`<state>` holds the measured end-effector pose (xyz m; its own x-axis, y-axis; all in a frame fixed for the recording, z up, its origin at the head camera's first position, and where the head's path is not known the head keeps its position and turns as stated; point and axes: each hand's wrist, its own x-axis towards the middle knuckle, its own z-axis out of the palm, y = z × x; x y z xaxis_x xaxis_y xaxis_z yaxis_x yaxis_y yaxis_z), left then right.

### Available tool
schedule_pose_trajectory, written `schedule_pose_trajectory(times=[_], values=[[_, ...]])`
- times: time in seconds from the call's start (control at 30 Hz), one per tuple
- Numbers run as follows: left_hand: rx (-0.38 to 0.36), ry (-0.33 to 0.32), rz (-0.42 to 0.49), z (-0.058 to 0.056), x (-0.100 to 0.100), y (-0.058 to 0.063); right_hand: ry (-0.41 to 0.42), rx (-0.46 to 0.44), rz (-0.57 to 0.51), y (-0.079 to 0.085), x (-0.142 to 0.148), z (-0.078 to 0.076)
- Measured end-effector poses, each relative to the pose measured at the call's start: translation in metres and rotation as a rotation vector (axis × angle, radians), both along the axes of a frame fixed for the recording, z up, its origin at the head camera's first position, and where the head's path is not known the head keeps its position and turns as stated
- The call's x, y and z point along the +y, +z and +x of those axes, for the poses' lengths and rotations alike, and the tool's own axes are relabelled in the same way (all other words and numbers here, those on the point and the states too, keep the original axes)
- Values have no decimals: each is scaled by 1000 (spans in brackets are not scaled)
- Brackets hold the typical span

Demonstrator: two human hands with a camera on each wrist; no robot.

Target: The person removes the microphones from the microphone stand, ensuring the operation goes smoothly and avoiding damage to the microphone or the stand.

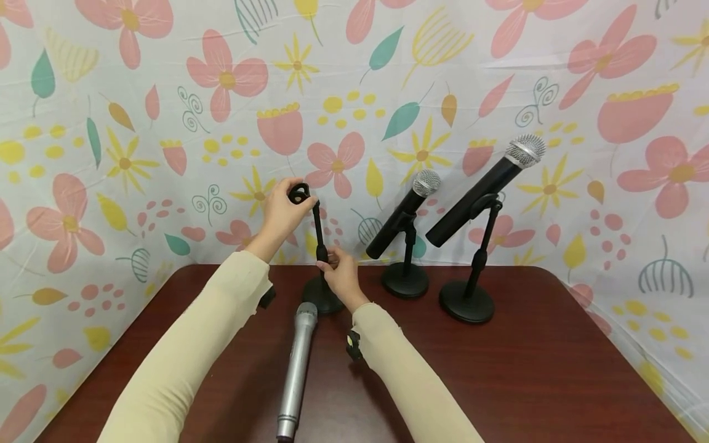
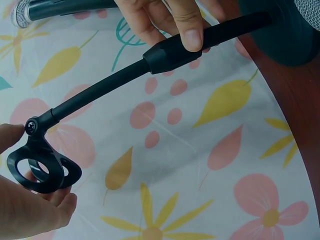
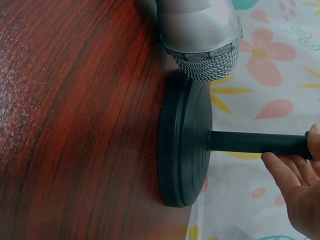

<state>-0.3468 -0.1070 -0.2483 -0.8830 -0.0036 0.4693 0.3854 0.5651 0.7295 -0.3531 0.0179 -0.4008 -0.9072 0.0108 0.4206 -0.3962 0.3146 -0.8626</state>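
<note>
A black desktop microphone stand (image 1: 319, 231) stands upright near the back of the table. At its top, my left hand (image 1: 279, 212) pinches the microphone clip (image 2: 37, 144), with the thumb by the hinge screw and fingers behind the open rings. Lower down, my right hand (image 1: 344, 277) grips the pole at the thick adjusting collar (image 2: 170, 54). The clip holds no microphone. The stand's round base (image 3: 192, 140) rests on the table. A silver microphone (image 1: 297, 369) lies on the table in front, its mesh head (image 3: 210, 62) close against the base.
To the right stand two more black stands, each with a black microphone (image 1: 399, 218) or a longer one (image 1: 476, 200) tilted in its clip. A flowered cloth (image 1: 343, 80) hangs behind the dark red wooden table (image 1: 515, 381).
</note>
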Motion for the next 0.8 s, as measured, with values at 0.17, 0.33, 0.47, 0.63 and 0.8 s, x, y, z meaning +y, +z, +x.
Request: schedule_pose_trajectory(times=[0.17, 0.33, 0.47, 0.63, 0.8], values=[[-51, 22, -44, 1, 3, 7, -7, -14, -3, 0, 0, 0], [-122, 19, -48, 2, 5, 17, -13, -7, -13, -2, 0, -1], [-172, 11, -29, 3, 8, 19, -18, -2, -17, -3, -1, -1], [-160, 37, -46, 4, 13, 17, -37, 4, -16, -4, -1, -2], [-135, 64, -59, 4, 15, 14, -41, 18, -9, -4, -2, -2]])
